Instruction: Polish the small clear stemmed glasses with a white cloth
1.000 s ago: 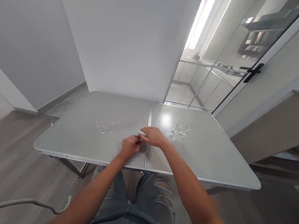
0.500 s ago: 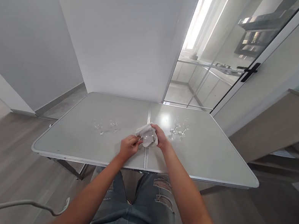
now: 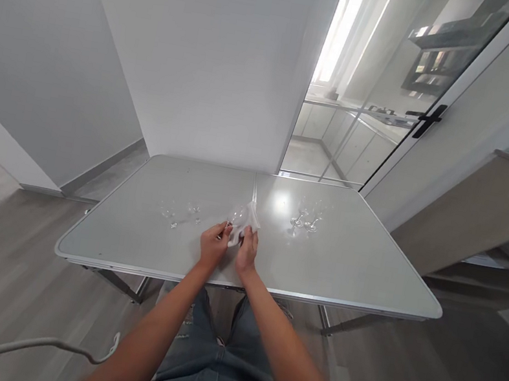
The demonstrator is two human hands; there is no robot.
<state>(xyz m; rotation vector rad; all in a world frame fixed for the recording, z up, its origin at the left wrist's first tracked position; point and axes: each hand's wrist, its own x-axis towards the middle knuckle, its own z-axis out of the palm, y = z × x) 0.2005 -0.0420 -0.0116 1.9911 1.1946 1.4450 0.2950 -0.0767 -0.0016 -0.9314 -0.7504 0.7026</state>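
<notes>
A clear stemmed glass [image 3: 239, 215] is tilted above the middle of the table, its bowl pointing away from me. My left hand [image 3: 214, 244] is closed on it at the near, left side. White cloth [image 3: 254, 217] is bunched against the glass, and my right hand [image 3: 247, 250] pinches it close beside my left. The fingers partly hide the stem and base. To the left are transparent glasses [image 3: 172, 223] whose outlines are faint. On the right half stand two stemmed glasses, one [image 3: 297, 222] beside the other [image 3: 312, 225].
Everything rests on a pale folding table [image 3: 343, 272] with a metal rim and a centre seam. Behind it are a white wall [image 3: 219, 79] and a glazed door with a black handle [image 3: 429, 121]. A shelf unit [image 3: 495, 193] stands at the right; a pale cable [image 3: 40, 343] shows lower left.
My right hand has moved from the far right side of the cloth to its near side, close to my left hand. The glass bowl now shows further away and to the left.
</notes>
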